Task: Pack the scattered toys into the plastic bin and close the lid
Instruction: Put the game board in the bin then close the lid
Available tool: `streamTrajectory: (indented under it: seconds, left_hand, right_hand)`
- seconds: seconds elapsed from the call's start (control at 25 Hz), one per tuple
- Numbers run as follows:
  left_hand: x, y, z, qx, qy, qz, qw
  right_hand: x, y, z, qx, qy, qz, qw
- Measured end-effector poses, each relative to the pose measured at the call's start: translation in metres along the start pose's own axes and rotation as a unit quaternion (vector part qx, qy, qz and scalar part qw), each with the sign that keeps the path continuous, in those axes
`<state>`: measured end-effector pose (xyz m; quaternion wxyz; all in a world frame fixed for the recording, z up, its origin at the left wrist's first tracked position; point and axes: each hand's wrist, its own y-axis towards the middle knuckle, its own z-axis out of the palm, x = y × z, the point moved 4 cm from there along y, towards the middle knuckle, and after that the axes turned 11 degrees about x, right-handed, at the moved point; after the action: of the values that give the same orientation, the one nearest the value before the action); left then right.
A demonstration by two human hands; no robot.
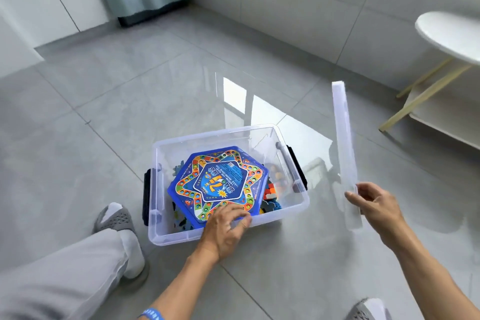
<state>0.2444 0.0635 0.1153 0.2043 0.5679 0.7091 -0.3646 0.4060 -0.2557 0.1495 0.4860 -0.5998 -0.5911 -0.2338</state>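
I log a grey tiled floor (130, 117) carrying everything. A white round table (452, 34) stands far right, well apart from the work.

The clear plastic bin (228, 235) sits on the floor at centre, open-topped, with black latches on its two short ends. Inside it a blue hexagonal game board (220, 184) lies tilted on top of small mixed toys (271, 196), colours visible at its right side; I cannot tell the individual pieces apart.

The clear lid (344, 150) is off the bin, held on edge to the bin's right, near it but not touching.

Right hand (374, 205): grip closed on the lid's near end, thumb and fingers pinching it.

Left hand (226, 228): over the bin's near wall, fingers bent onto the near edge of the game board. Whether it clasps or only presses the board, I cannot tell.
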Motion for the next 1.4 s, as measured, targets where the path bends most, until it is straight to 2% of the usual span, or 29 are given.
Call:
streamTrajectory:
  seconds: [0.08, 0.16, 0.24, 0.32, 0.36, 0.44, 0.52, 0.6, 0.72, 0.88, 1.0, 1.08, 1.16, 1.32, 1.4]
  left_hand:
    - [0.003, -0.023, -0.022, -0.192, -0.006, -0.009, 0.981]
    - [0.009, -0.048, -0.044, -0.342, 0.003, -0.044, 0.939]
    - [0.022, -0.065, -0.068, -0.422, -0.036, -0.089, 0.902]
    - [0.038, -0.077, -0.088, -0.455, -0.086, -0.143, 0.875]
    - [0.046, -0.083, -0.094, -0.455, -0.089, -0.166, 0.871]
    - [0.062, -0.091, -0.094, -0.412, -0.066, -0.205, 0.885]
    - [0.079, -0.090, -0.084, -0.316, -0.054, -0.243, 0.916]
    - [0.089, -0.084, -0.072, -0.236, -0.037, -0.234, 0.942]
    - [0.088, -0.068, -0.070, -0.182, -0.021, -0.193, 0.964]
    - [0.099, -0.045, -0.085, -0.144, -0.001, -0.207, 0.968]
    - [0.107, -0.031, -0.096, -0.115, 0.027, -0.209, 0.971]
    - [0.111, -0.023, -0.097, -0.085, 0.042, -0.224, 0.970]
    - [0.111, -0.021, -0.098, -0.062, 0.045, -0.240, 0.968]
    - [0.111, -0.025, -0.107, -0.024, 0.082, -0.255, 0.963]
    - [0.109, -0.028, -0.116, -0.010, 0.098, -0.251, 0.963]
  right_hand:
    - [0.037, -0.015, 0.019, 0.068, -0.142, -0.085, 0.984]
    - [0.066, -0.029, 0.049, 0.131, -0.290, -0.164, 0.934]
    - [0.084, -0.038, 0.081, 0.169, -0.424, -0.234, 0.858]
    - [0.090, -0.039, 0.107, 0.195, -0.507, -0.280, 0.791]
    - [0.091, -0.038, 0.119, 0.207, -0.533, -0.292, 0.766]
    - [0.089, -0.035, 0.135, 0.221, -0.565, -0.289, 0.740]
    - [0.084, -0.031, 0.141, 0.224, -0.590, -0.262, 0.730]
    - [0.076, -0.028, 0.138, 0.228, -0.605, -0.227, 0.728]
    - [0.066, -0.024, 0.122, 0.219, -0.595, -0.202, 0.747]
    - [0.053, -0.023, 0.117, 0.176, -0.579, -0.173, 0.777]
    - [0.042, -0.017, 0.128, 0.209, -0.519, -0.086, 0.824]
    - [0.047, -0.008, 0.128, 0.233, -0.490, -0.053, 0.839]
    - [0.059, -0.001, 0.126, 0.247, -0.487, -0.032, 0.837]
    - [0.065, -0.014, 0.133, 0.261, -0.531, -0.015, 0.806]
    - [0.058, -0.017, 0.133, 0.281, -0.519, -0.002, 0.808]
